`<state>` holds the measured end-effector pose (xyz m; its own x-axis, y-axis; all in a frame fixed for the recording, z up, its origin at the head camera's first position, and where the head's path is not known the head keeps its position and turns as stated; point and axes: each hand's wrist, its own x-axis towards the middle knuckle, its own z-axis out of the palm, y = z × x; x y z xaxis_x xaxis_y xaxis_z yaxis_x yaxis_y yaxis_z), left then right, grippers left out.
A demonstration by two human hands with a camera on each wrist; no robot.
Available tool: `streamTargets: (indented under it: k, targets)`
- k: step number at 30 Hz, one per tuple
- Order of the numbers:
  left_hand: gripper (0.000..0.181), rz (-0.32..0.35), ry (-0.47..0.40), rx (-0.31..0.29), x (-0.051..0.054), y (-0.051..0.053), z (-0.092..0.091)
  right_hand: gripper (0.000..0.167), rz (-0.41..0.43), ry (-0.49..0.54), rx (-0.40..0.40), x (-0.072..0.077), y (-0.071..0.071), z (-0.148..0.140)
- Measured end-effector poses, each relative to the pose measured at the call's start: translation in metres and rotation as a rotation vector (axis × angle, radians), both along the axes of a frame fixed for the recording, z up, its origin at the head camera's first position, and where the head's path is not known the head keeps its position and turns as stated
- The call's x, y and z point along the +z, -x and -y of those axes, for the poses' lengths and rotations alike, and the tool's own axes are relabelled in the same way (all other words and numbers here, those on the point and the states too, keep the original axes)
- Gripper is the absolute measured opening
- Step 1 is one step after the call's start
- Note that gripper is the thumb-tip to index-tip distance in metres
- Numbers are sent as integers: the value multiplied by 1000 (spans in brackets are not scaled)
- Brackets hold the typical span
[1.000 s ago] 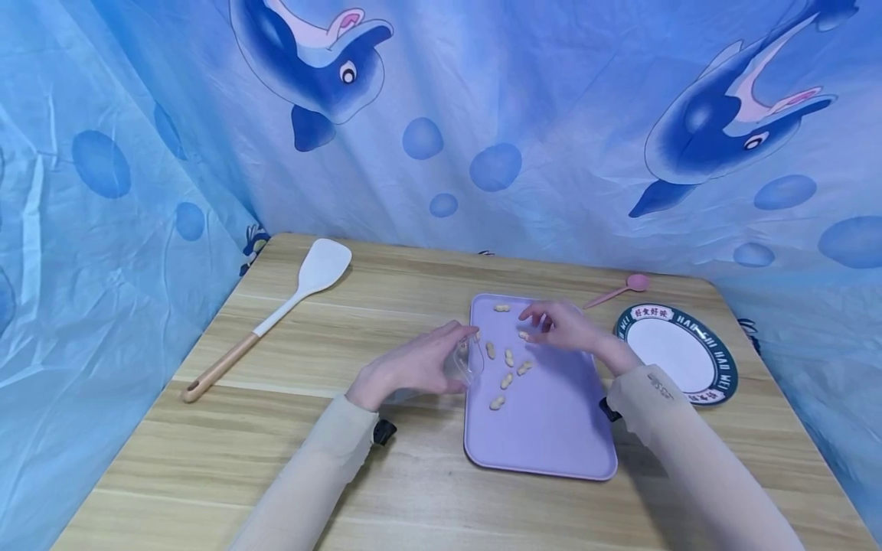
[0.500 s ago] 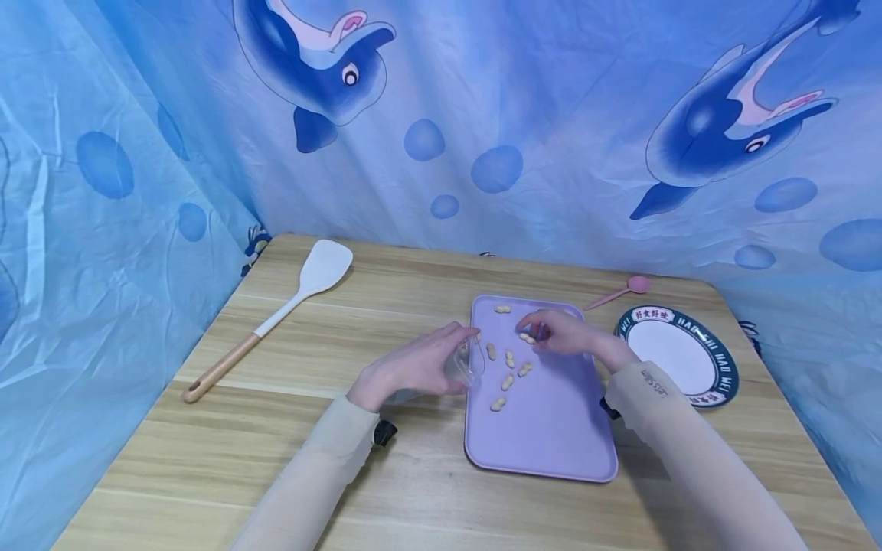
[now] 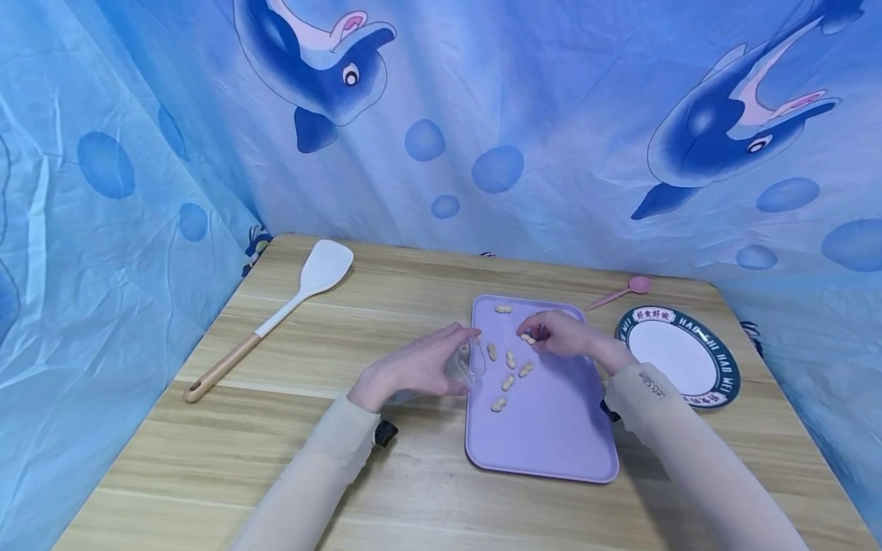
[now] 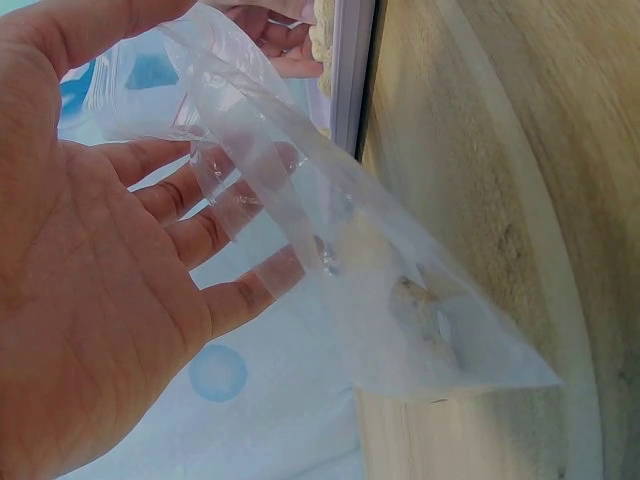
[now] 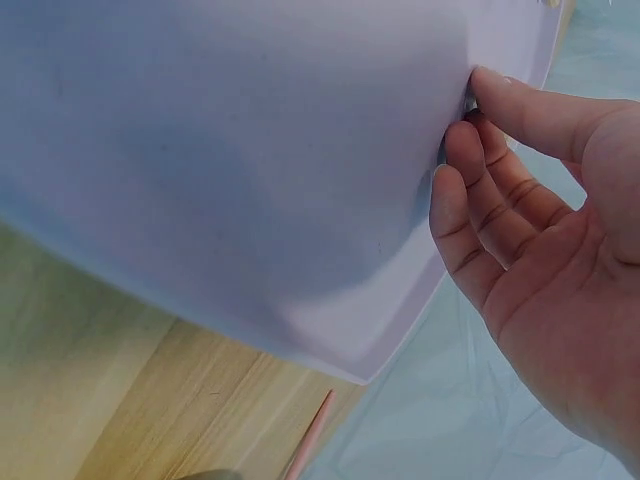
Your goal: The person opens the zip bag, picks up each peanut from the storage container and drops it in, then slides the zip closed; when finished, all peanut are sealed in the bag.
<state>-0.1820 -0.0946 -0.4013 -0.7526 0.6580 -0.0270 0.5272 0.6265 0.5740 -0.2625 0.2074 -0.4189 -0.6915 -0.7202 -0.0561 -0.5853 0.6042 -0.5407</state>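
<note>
My left hand (image 3: 422,363) holds a clear plastic bag (image 4: 370,300) by its mouth, at the left edge of a purple tray (image 3: 551,436). Thumb and fingers spread the bag's mouth toward the tray. In the left wrist view a blurred brownish lump (image 4: 425,310) shows through the bag's lower part. Over the tray's upper part, my right hand (image 3: 568,334) pinches a peanut (image 3: 527,338) between thumb and fingertips. In the right wrist view the fingers largely hide that peanut. Several other unshelled peanuts (image 3: 507,383) lie scattered on the tray's left half.
A white spatula (image 3: 325,265) with a wooden handle lies at the table's left. Right of the tray sits a green-rimmed white plate (image 3: 671,356), partly behind the right forearm. A small pink spoon (image 3: 638,285) lies at the back right. Blue dolphin-print curtain (image 3: 455,99) surrounds the table.
My right hand has lowered slightly onto the peanut at the tray's upper middle, and its fingers have closed round it. The left hand and bag have stayed put.
</note>
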Motion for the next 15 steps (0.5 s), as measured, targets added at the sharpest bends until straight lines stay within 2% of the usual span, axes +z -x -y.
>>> streamTargets:
  k: [15]
  targets:
    - [92,4,3,-2,2,-1,0,29,3,-42,-96,5,-4,-1]
